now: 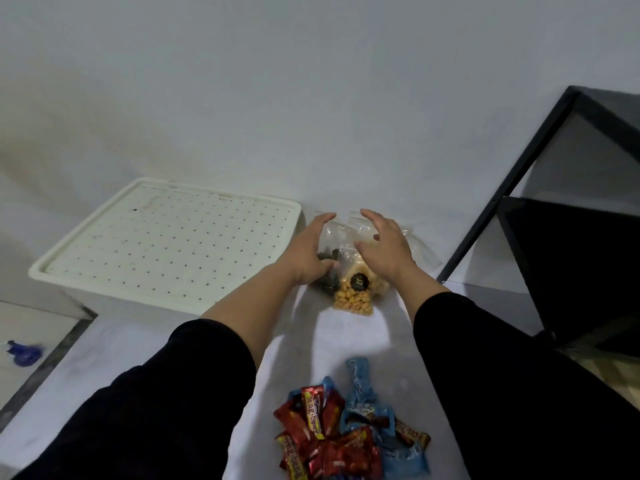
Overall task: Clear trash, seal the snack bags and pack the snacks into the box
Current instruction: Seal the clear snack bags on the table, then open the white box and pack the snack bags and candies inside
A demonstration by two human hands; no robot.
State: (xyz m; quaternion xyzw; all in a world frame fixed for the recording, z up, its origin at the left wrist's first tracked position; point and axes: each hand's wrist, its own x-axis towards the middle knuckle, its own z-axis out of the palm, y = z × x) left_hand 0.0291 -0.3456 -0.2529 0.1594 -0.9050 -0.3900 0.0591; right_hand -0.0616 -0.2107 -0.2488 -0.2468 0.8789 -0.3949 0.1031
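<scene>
Clear snack bags lean against the wall at the back of the white table. One bag of yellow puffs (354, 299) carries a round black label; beside it on the left is a bag of dark snacks (329, 284). My left hand (313, 251) reaches to the left side of these bags, fingers spread and relaxed, touching the dark bag. My right hand (386, 245) hovers over their right side with spread fingers. A cream box with a perforated lid (166, 244) stands closed to the left. Several red and blue wrapped snacks (349, 434) lie in a pile near me.
A black metal shelf frame (540, 209) stands at the right, close to the bags. The table's left edge (59, 358) drops to a tiled floor where a blue object (24, 353) lies. The wall rises right behind the bags.
</scene>
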